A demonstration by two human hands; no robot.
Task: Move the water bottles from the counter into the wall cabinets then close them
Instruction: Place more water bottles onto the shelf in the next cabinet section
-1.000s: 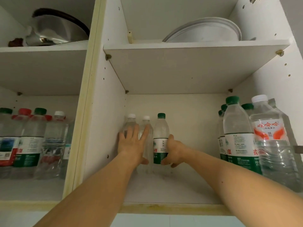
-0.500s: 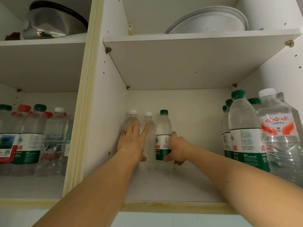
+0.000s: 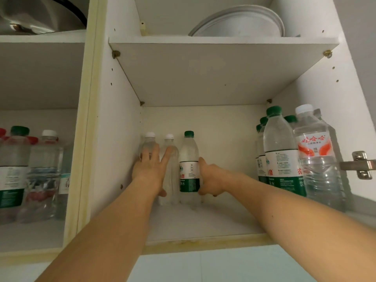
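Note:
Both arms reach into the lower shelf (image 3: 203,220) of the open wall cabinet. My left hand (image 3: 149,169) presses with straight, spread fingers against two white-capped bottles (image 3: 169,157) at the back left corner. My right hand (image 3: 209,178) grips the green-capped bottle (image 3: 189,159) with the green and white label, standing upright beside them. Several more bottles stand at the right side of the shelf, among them a green-capped one (image 3: 281,151) and a white-capped one with a red label (image 3: 315,155).
The left compartment holds several bottles (image 3: 24,171) on its lower shelf. A metal pot (image 3: 40,15) sits on the upper left shelf and a white dish (image 3: 242,23) on the upper right. A door hinge (image 3: 361,164) juts out at the right wall.
Hands stay where they were on the bottles; the view has shifted slightly, with the shelves appearing a little lower and closer.

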